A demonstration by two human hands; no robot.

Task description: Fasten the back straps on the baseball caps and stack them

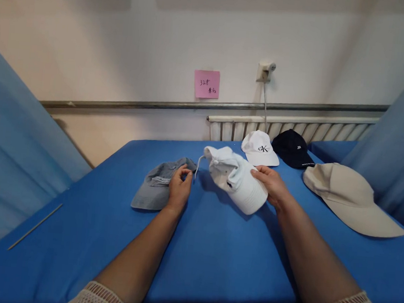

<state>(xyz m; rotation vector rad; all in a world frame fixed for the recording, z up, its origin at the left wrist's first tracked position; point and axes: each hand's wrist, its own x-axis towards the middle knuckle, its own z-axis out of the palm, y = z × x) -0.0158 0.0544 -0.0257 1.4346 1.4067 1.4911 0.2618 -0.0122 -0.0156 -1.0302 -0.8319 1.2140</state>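
My right fingers [265,171] grip the raised pale cap [250,188], not yet set down; my left fingers [182,170] curl beside the grey cap [149,195], hold unclear. A white cap [258,149], black cap [290,150] and beige cap [352,195] lie rightward.

Free lane between stick [35,226] and grey cap [150,192]; beige cap [352,195] blocks right.
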